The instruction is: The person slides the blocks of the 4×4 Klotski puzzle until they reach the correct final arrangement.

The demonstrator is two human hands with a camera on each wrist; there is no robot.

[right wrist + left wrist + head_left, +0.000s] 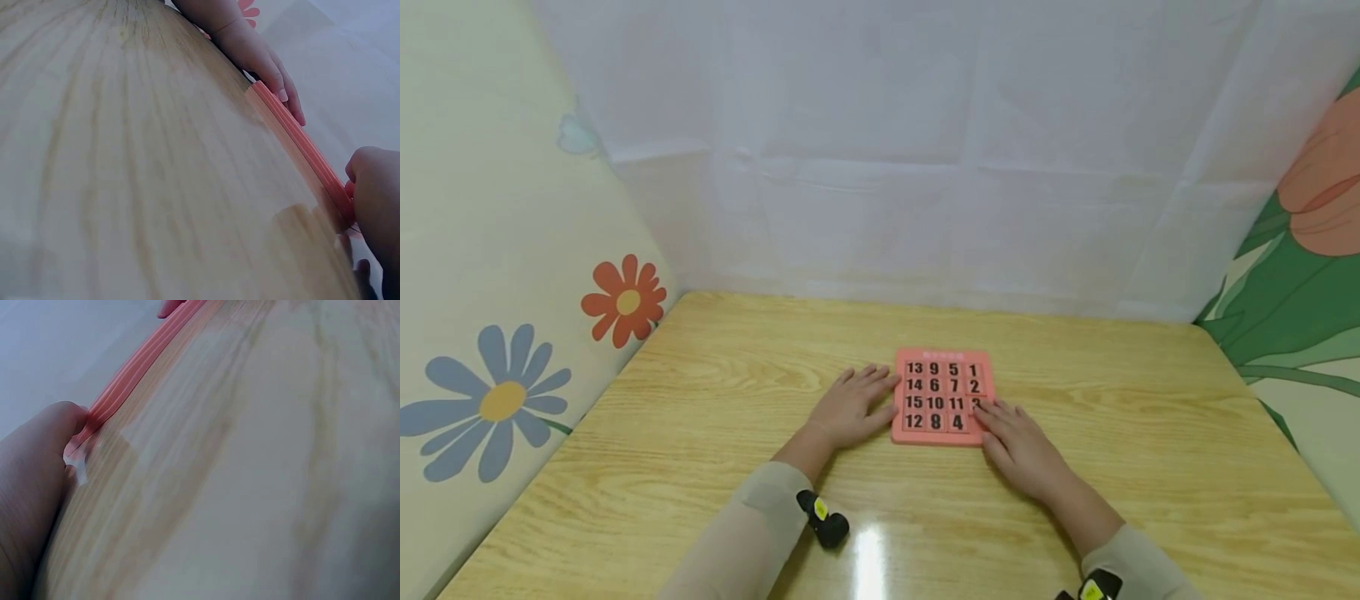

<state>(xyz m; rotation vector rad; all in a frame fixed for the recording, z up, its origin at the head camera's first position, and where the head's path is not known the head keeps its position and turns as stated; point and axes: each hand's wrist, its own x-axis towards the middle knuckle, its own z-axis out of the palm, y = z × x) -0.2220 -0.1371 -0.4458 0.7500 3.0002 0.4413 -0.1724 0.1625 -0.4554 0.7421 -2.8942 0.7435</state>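
Cloth (pixel 850 167), pale and creased, hangs behind the table (pixel 610 467) and bounds its far side. Wood grain shows well out to the left and right of the work, and a strip of it lies beyond the work, so sideways and forward room looks ample.

Near the middle of the table, well apart from its side edges, the pink number puzzle (pixel 936 438) lies flat between two hands. The left hand (pixel 850 408) has loosely spread fingers, with its thumb touching the puzzle's left side; it braces without wrapping round anything. The right hand (pixel 1022 454) stretches its fingers over the puzzle's right border, tips resting on tile 3 (pixel 973 402), thumb near the lower right corner; it touches and does not clasp.

The whole puzzle could skid or turn if the right fingers push harder than the loose left hand steadies. A slanted push could jam tile 3 against tile 11 (pixel 956 404) or the border, and a wide fingertip could drag on tile 2 (pixel 974 387).

Below tile 3, beside tile 4 (pixel 957 422), the corner slot (pixel 973 426) looks vacant, though fingers partly hide that area; it seems the only way out for tile 3.
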